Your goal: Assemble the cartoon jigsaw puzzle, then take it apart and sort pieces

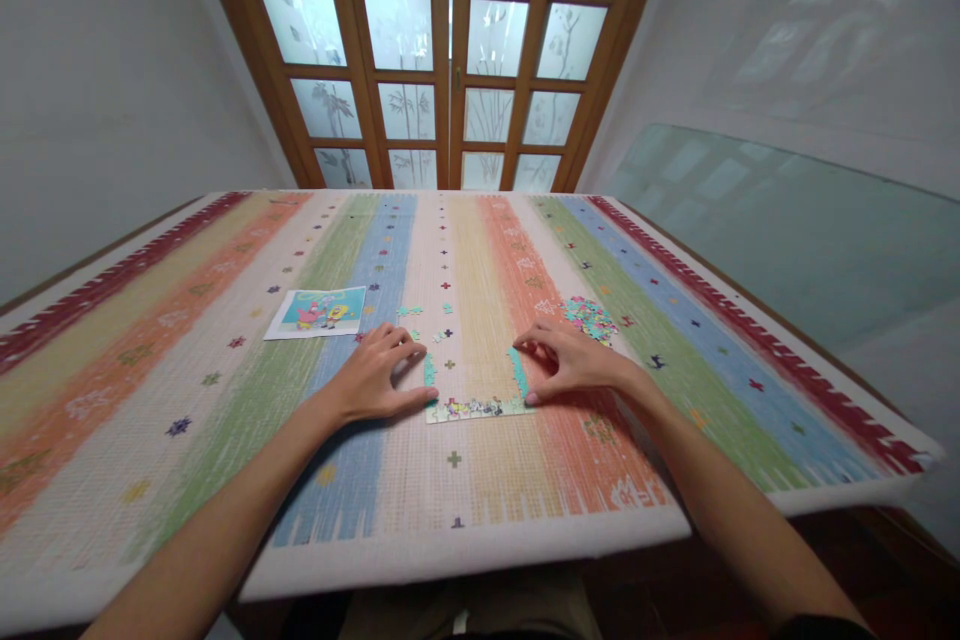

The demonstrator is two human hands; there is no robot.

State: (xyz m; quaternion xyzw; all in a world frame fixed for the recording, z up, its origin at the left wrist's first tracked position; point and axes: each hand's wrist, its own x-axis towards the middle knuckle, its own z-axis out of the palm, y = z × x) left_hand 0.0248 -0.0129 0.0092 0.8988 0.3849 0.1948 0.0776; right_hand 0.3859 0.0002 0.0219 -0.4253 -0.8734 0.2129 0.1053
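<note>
A partly joined jigsaw puzzle lies on the striped cloth in front of me, forming a U of border pieces. Its bottom row is patterned and both side strips are turquoise. My left hand grips the left strip, fingertips at its upper end and thumb near the lower corner. On the other side, my right hand holds the right strip the same way, its thumb by the lower right corner. Several loose puzzle pieces lie just beyond the left hand. A heap of mixed pieces sits beyond the right hand.
A small picture card with two cartoon figures lies left of the puzzle. The striped tablecloth covers the wide table. Behind it are wooden doors with frosted panes. A pale green glass panel leans along the right wall.
</note>
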